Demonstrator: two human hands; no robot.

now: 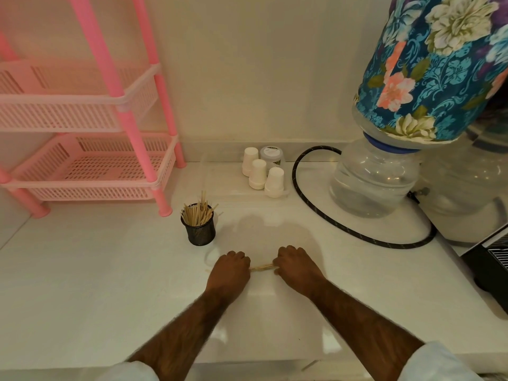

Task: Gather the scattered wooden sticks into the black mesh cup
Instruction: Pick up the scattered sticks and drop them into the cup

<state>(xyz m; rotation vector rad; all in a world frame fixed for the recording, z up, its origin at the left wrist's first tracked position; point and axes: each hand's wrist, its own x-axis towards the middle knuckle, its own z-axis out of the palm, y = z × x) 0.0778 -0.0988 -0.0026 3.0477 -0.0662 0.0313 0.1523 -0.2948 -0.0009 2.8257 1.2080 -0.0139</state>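
Slim wooden sticks (262, 268), round mesh cup (201, 234)

The rack (90, 166) at upper left is pink; the mesh cup (201, 232) is black, its sticks (196, 213) tan. The upper-right cover (439, 64) is teal with pink and cream flowers.
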